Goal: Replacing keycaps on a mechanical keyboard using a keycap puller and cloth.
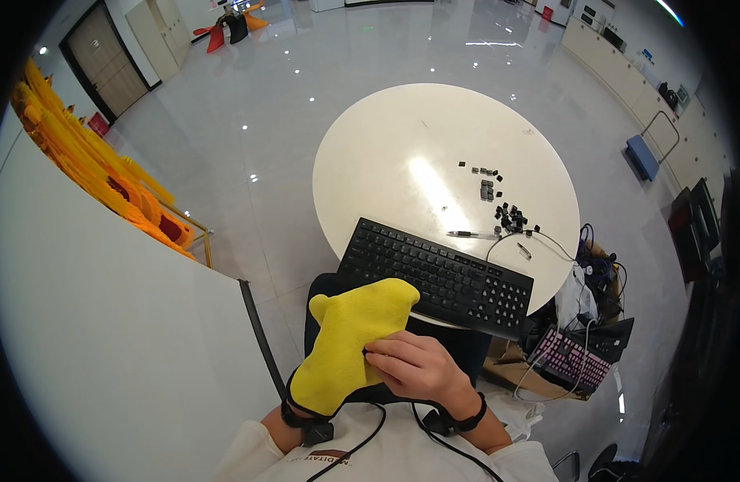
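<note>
A yellow cloth (342, 337) with a dark hem covers my left hand (362, 309) down to the wrist, hiding its fingers. Against the cloth's right side, my right hand (414, 365) is closed in a pinch on a small black keycap (365, 352), mostly hidden by the fingertips. Just beyond both hands, a black keyboard (434, 277) lies slanted over the near edge of the round white table (370, 145). At its right end, several keys look bare of their caps.
Loose black keycaps (511, 217) and small grey ones (486, 190) lie on the table's right half. Beside them are a pen (470, 234) and a thin cable (551, 241). A pink-keyed keyboard (567, 357) sits among cables on the right. A white panel (129, 345) stands at my left.
</note>
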{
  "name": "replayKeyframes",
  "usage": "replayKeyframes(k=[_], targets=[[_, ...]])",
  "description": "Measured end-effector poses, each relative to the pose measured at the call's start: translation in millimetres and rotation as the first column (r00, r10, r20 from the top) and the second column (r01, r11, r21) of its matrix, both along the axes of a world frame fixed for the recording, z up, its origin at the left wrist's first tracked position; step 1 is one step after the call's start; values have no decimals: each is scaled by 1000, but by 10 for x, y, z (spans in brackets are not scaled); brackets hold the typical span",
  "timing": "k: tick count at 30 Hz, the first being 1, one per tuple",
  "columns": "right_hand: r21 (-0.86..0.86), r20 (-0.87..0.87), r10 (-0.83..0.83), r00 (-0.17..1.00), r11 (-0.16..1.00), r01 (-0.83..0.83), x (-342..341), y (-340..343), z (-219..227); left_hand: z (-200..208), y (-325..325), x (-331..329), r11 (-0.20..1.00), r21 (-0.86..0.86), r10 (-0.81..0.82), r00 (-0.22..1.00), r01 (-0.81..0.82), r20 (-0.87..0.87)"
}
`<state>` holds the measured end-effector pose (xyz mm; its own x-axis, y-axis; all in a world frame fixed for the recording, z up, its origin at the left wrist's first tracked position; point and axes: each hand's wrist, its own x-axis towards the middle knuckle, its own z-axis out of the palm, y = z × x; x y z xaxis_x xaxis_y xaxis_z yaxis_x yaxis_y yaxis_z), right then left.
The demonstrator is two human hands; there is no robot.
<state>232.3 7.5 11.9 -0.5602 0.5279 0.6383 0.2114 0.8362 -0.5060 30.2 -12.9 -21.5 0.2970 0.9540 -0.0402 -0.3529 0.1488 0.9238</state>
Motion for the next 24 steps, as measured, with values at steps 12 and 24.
replayKeyframes(k=[12,24], targets=[[-129,-61,-62,996,990,54,-26,-10,-51,139,101,18,973,227,27,952,45,-306],[-127,-33,-41,999,991,37,-41,29,-31,172,91,44,939,336,64,917,78,-393]])
